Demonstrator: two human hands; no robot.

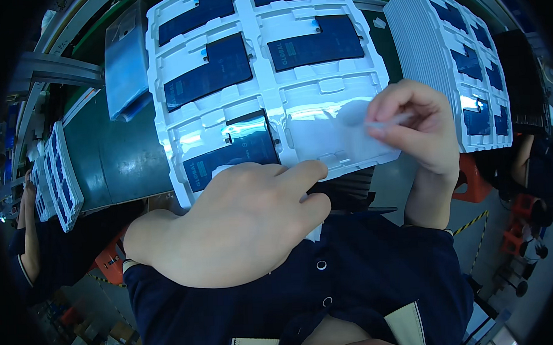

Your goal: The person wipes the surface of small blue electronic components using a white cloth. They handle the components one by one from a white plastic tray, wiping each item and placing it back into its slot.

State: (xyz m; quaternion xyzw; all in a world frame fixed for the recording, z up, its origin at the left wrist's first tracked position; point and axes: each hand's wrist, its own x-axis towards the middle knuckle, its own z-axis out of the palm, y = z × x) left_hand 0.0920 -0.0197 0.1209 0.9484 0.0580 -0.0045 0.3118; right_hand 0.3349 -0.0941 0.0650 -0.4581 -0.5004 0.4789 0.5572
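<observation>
A white moulded plastic tray (275, 101) lies before me with flat, dark, L-shaped battery packs in its pockets. The nearest left pocket holds one battery pack (232, 146); the nearest right pocket shows no battery. Over the tray's front edge is my left hand (241, 217), back of the hand up, its fingers bent and partly hidden. Bits of white material (316, 233) show beside it, and whether the fingers grip this I cannot make out. Above the front right pocket, my right hand (419, 120) pinches a clear film (356, 129), blurred by motion.
On the right stands a tall stack of similar trays (448, 72), batteries in the top one. Clear blue-tinted plastic bags (128, 68) lie left of my tray on the green bench (115, 149). Farther left, a co-worker's arm (26, 214) is near more trays (62, 175).
</observation>
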